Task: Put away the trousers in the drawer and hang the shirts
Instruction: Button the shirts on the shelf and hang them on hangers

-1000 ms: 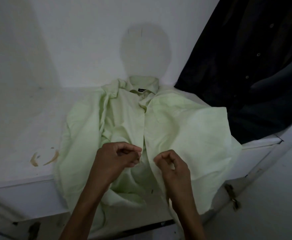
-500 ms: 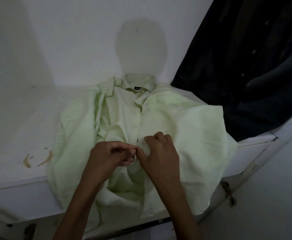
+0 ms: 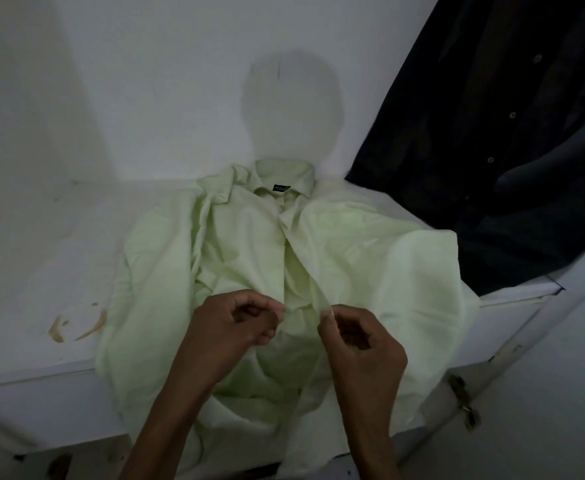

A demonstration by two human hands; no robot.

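The green shirt [image 3: 336, 258] lies flat on its back on the white shelf [image 3: 41, 271], with its collar [image 3: 284, 174] pushed up against the back wall [image 3: 180, 81] and its bottom part hanging down over the front edge of the shelf. The shirt is open down the middle, and both hands are at that opening, near the front edge of the shelf. The left hand [image 3: 235, 327] is on the left side of the opening. Its fingers are curled in, and its thumb and first finger pinch the left edge of the shirt front. The left arm comes up from the bottom of the picture and leans toward the right. The right hand [image 3: 360, 344] is on the right side of the opening, just beside the left hand but not touching it. Its fingers are curled too, and its thumb and first finger pinch the right edge of the shirt front and lift it up a little. The right arm comes up from the bottom and leans a bit to the left. A small dark label [image 3: 281, 188] sits inside the collar. To the right of the green shirt hangs a dark shirt [image 3: 491, 150] with small buttons, and its bottom rests on the shelf, just beside the green shirt. To the left of the green shirt, the shelf has a brown stain [image 3: 76, 323] shaped like a ring.
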